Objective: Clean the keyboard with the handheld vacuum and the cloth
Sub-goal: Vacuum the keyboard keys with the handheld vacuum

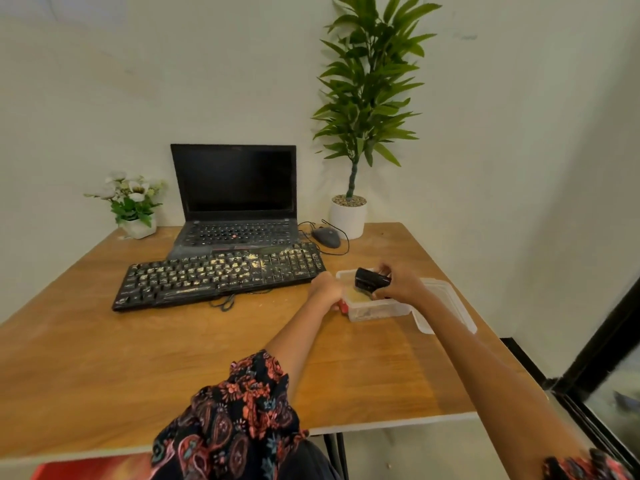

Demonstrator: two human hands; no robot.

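A black keyboard strewn with yellowish crumbs lies on the wooden table, in front of the laptop. To its right stands a clear plastic container with yellowish contents. My right hand grips a small black handheld vacuum over the container. My left hand rests against the container's left end, beside a small red object; its fingers are hidden. No cloth is visible.
An open black laptop stands behind the keyboard. A grey wired mouse lies to its right. A tall plant in a white pot and a small flower pot stand at the back. The container's lid lies at its right.
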